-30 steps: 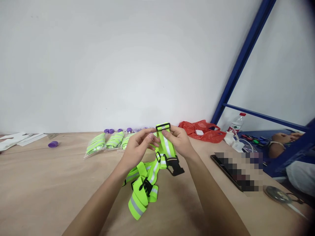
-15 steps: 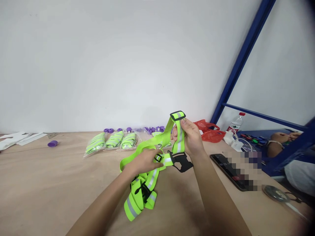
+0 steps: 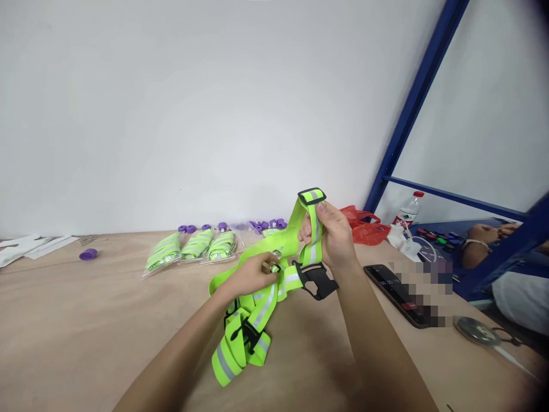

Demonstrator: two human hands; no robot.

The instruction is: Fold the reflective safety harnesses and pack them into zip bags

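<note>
A neon-yellow reflective strap with grey stripes is spread between my hands, its lower part bunched above the table. My right hand grips an upper loop just beneath a black slider. From the strap below that hand hangs a black buckle half. My left hand is closed on the middle of the strap, fingertips at a small black adjuster. Another black buckle lies in the bunched part, lower down.
Bagged yellow straps and several purple pieces line the wall. To the right are a red bag, a bottle, a phone, a round object, a blue frame and another person's hands.
My left fingers have shifted and bent around the small adjuster, which is now more covered. The strap's lower end has swung slightly left. The view has moved a little.
</note>
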